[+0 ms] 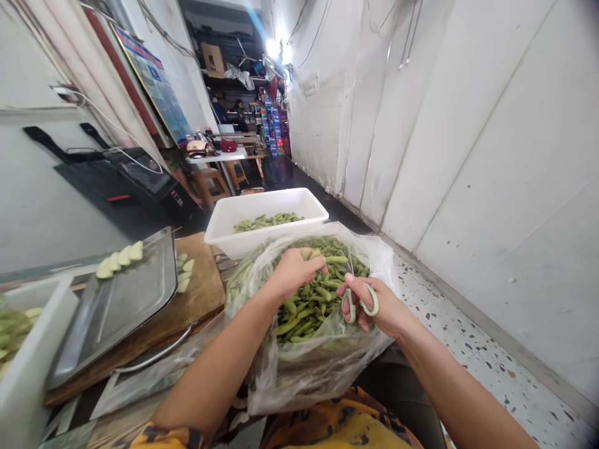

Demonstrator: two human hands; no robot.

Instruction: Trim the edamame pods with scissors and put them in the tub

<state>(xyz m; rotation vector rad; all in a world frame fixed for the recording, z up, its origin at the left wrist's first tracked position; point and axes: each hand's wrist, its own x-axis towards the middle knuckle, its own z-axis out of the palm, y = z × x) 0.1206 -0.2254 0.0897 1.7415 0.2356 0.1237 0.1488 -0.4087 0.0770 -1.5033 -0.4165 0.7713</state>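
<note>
A large clear plastic bag (299, 368) full of green soybean pods (304, 315) lies open in front of me. My left hand (297, 271) is over the pods, its fingers closed on a green pod (334, 259) that points toward the right. In my right hand (374, 302) is a pair of scissors (371, 300) with pale green handles, thumb and fingers at the loops. The thin blades point up and away, close to the pod's tip. Whether the blades touch the pod I cannot tell.
Behind the bag stands a white plastic tub (266, 202) with more pods inside. On the left, a metal tray (126, 299) with skewered pale slices (119, 259) rests on a wooden board (203, 280). A white bin (32, 343) is at far left. A wall (444, 125) runs along the right.
</note>
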